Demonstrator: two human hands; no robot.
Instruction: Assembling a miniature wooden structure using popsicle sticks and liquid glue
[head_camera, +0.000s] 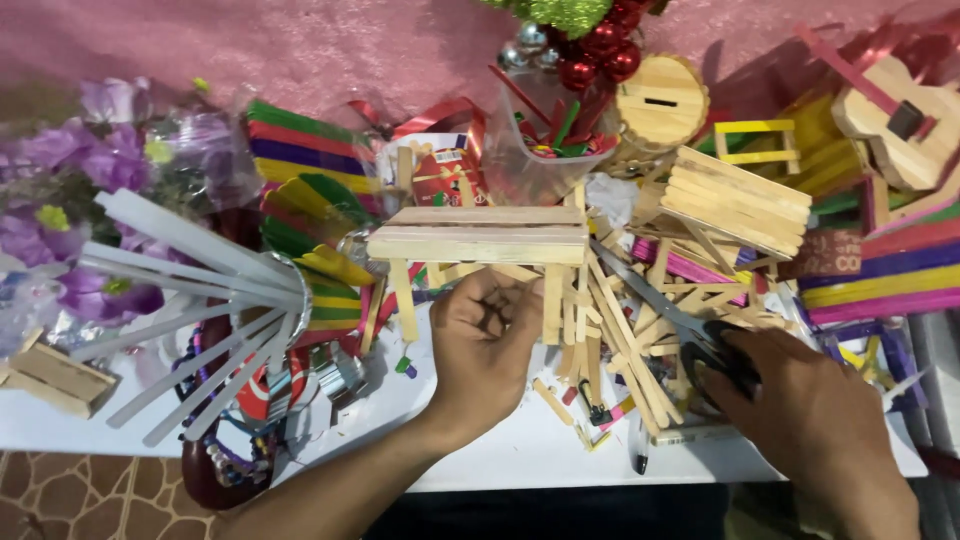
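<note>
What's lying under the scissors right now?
Under the scissors lies a loose heap of plain wooden sticks. The right hand covers the handles, hiding whatever lies beneath them.

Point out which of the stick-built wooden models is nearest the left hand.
The wooden bench, directly above the left hand, legs reaching down beside the fingers. The round coin box, slatted crate and small guitar sit farther right.
</note>
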